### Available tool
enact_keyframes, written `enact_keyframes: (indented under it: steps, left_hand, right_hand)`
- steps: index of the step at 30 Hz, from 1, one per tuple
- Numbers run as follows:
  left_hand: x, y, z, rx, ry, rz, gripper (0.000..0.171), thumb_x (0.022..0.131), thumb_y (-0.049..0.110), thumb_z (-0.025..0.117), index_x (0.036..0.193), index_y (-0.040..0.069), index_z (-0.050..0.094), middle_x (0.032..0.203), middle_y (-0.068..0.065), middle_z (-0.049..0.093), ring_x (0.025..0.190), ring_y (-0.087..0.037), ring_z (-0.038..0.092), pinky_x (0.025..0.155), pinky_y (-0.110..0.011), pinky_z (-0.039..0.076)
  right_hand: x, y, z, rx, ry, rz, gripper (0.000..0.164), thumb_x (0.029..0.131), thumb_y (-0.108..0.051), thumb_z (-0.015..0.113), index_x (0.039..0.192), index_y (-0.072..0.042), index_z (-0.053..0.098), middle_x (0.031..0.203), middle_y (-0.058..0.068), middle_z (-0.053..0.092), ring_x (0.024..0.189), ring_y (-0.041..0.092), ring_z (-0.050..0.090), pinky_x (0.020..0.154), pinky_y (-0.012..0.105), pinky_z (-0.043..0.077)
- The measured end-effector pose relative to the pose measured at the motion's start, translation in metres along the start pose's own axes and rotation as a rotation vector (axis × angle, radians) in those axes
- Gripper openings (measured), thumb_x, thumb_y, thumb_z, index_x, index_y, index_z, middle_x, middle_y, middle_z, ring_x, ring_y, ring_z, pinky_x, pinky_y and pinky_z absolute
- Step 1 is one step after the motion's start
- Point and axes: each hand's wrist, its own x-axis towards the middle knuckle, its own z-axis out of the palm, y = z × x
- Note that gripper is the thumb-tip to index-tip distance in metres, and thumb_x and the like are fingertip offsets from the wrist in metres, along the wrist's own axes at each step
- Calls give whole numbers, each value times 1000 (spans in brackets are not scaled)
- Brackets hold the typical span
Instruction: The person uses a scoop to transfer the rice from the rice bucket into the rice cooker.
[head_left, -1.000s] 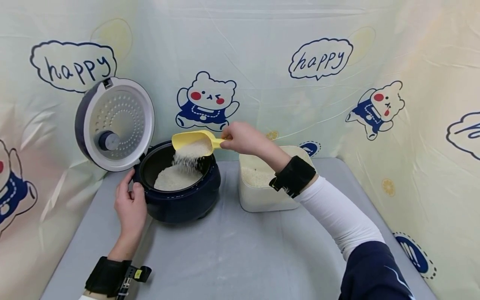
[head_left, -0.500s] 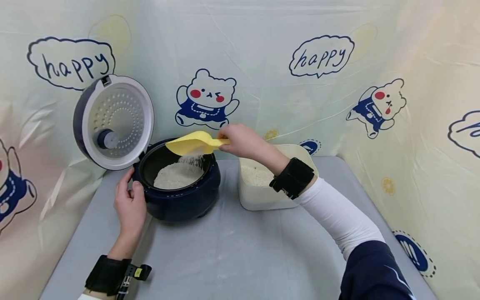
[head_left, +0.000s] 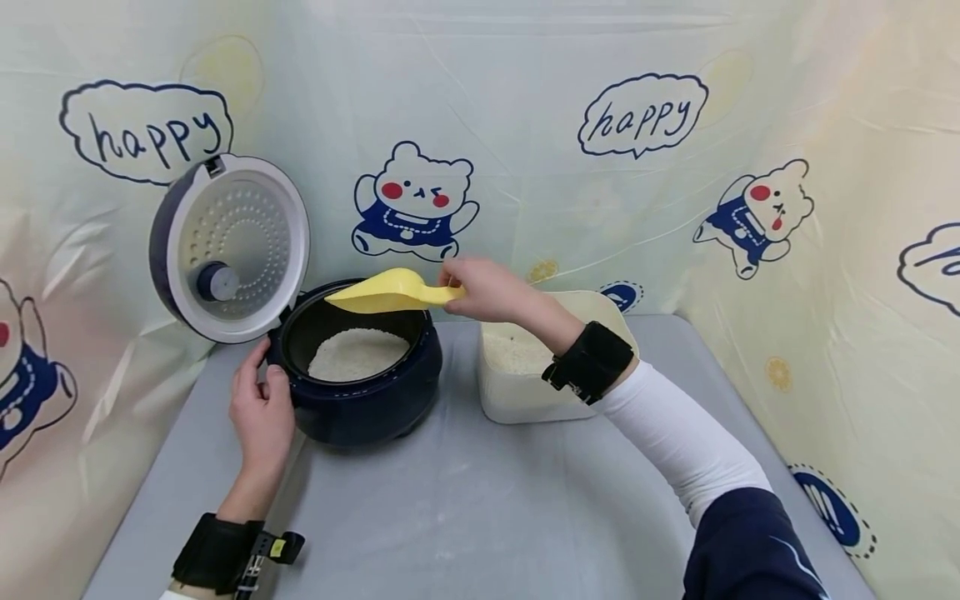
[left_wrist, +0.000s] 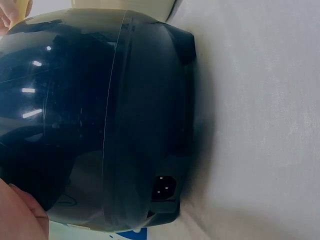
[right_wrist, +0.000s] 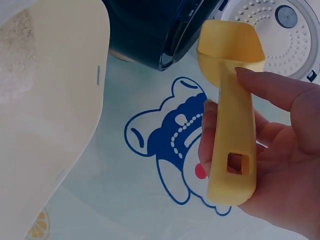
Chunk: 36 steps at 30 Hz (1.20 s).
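A yellow scoop (head_left: pixel 386 292) is tilted with its bowl turned down over the dark blue rice cooker (head_left: pixel 363 412). My right hand (head_left: pixel 483 289) grips its handle; in the right wrist view the thumb lies along the top of the yellow handle (right_wrist: pixel 232 135) and the fingers curl beneath. A mound of white rice (head_left: pixel 358 354) sits in the cooker's black pot. My left hand (head_left: pixel 262 408) rests against the cooker's left side near the hinge, fingers fairly straight. The cooker's lid (head_left: pixel 236 250) stands raised at the back left.
A cream square container (head_left: pixel 536 400) holding more rice (head_left: pixel 517 350) stands right of the cooker, partly behind my right forearm. A power socket (left_wrist: pixel 164 187) shows low on the cooker's body. Patterned cloth (head_left: pixel 525 167) hangs behind the grey-covered table (head_left: pixel 487 517).
Rice was pouring from the scoop into the pot; the stream has ended. My right hand has turned the scoop over and lowered slightly. The left hand stays where it was.
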Motion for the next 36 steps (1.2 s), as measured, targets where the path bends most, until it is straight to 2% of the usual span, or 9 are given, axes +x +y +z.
enact_keyframes:
  steps: [8, 14, 19, 28, 36]
  left_hand:
    - [-1, -1, 1, -1, 3, 10, 45, 107, 18, 45, 150, 16, 58, 104, 13, 43, 64, -3, 35, 66, -22, 31]
    - [-2, -2, 1, -8, 9, 15, 45, 106, 17, 46, 150, 16, 59, 107, 15, 44, 63, -3, 35, 67, -22, 31]
    - [-1, 0, 1, -14, 16, 19, 45, 106, 16, 47, 149, 18, 59, 105, 19, 43, 63, -2, 35, 67, -22, 31]
    - [2, -1, 0, -19, 20, 32, 45, 106, 17, 47, 149, 17, 59, 108, 15, 45, 65, -3, 36, 67, -22, 31]
    - [1, -2, 0, -15, 14, 33, 45, 106, 15, 47, 149, 15, 59, 103, 16, 43, 67, -3, 37, 68, -22, 31]
  right_hand:
    - [-8, 23, 3, 372, -98, 120, 19, 97, -14, 70, 111, -1, 66, 100, 11, 69, 78, 19, 58, 67, 26, 49]
    - [-23, 40, 1, 549, -156, 159, 24, 102, -20, 66, 116, -2, 63, 99, 12, 68, 77, 22, 56, 65, 26, 47]
    - [-36, 52, -5, 590, -176, 193, 28, 104, -27, 64, 120, -5, 64, 103, 10, 71, 77, 23, 58, 66, 28, 48]
    - [-65, 81, -25, 596, -157, 169, 26, 106, -24, 61, 118, -2, 68, 101, 9, 72, 71, 21, 55, 62, 27, 45]
    - [-94, 118, -23, 577, -159, 240, 35, 106, -30, 60, 127, -3, 63, 104, 9, 72, 74, 25, 57, 64, 29, 48]
